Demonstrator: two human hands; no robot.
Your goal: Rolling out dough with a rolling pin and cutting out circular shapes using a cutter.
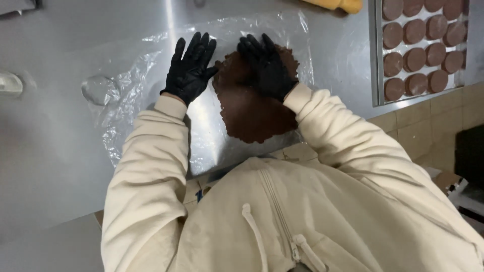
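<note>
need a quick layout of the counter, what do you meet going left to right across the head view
crumpled clear plastic sheet → left hand in a black glove, flat on the plastic → right hand on the brown dough sheet → tray of round brown dough discs

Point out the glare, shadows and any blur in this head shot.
Head view: bright glare streaks down the steel table and glints off the plastic sheet beside the left hand; the right hand on the dough is dark, glove detail lost; the tray of rounds looks soft; faint shadow under the sleeves.
</note>
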